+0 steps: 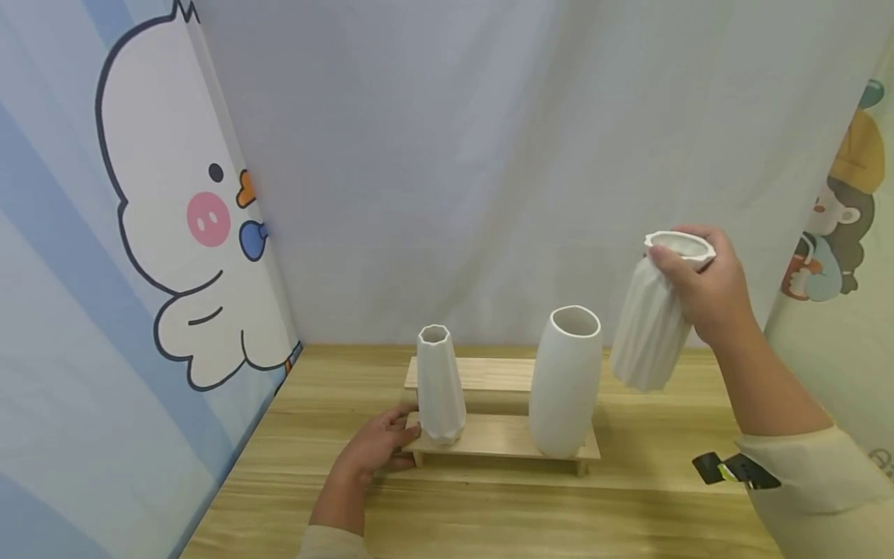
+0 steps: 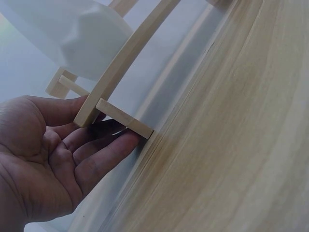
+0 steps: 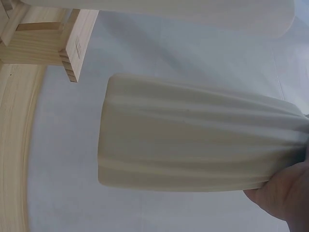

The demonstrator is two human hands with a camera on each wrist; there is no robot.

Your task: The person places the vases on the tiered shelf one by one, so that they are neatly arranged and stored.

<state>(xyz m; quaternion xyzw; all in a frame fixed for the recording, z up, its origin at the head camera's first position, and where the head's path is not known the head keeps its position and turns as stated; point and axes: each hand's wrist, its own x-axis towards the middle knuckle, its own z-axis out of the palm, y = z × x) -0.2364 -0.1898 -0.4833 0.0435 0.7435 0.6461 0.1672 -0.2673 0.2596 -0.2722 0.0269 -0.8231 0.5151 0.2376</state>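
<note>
My right hand grips a white ribbed vase near its rim, the thumb over the near side. The vase is tilted and held in the air, right of a two-step wooden stand. In the right wrist view the ribbed vase lies across the middle, and the hand shows only in part. My left hand holds the left end of the stand's lower step. In the left wrist view its thumb lies at the board and its fingers touch the short leg.
On the lower step stand a slim faceted white vase at the left and a taller smooth white vase at the right. The wooden table meets a grey curtain behind. Printed cartoon curtains hang at both sides.
</note>
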